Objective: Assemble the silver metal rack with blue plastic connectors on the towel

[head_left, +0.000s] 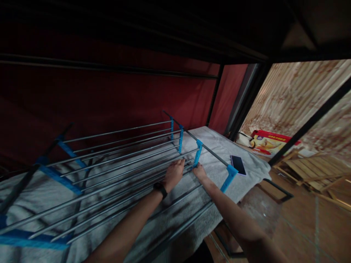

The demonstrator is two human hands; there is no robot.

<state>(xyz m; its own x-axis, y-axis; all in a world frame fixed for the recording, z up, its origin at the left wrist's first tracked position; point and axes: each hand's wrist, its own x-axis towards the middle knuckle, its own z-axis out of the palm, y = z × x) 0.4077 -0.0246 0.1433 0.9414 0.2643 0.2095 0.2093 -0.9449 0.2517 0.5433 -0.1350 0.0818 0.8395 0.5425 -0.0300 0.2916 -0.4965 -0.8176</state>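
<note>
A shoe rack of grey metal rods with blue plastic brackets lies across a grey-white towel-like cloth (pixel 214 137). My left hand (pixel 175 173), a dark watch on its wrist, is closed around a metal rod near the rack's right end. Just to its right, my right hand (pixel 199 171) pinches the lower end of a blue bracket (pixel 197 153), where the rods meet it. That bracket hangs from a dark side pole (pixel 216 155). Another blue bracket (pixel 229 178) sits nearer me on the same pole. My fingertips are partly hidden behind the rods and bracket.
A phone (pixel 238 165) lies on the cloth to the right. Black metal frame posts (pixel 215 96) and an overhead panel surround the bed-like surface. A red and yellow package (pixel 270 140) and wooden slatted pieces (pixel 315 170) are on the right, above a tiled floor (pixel 301 223).
</note>
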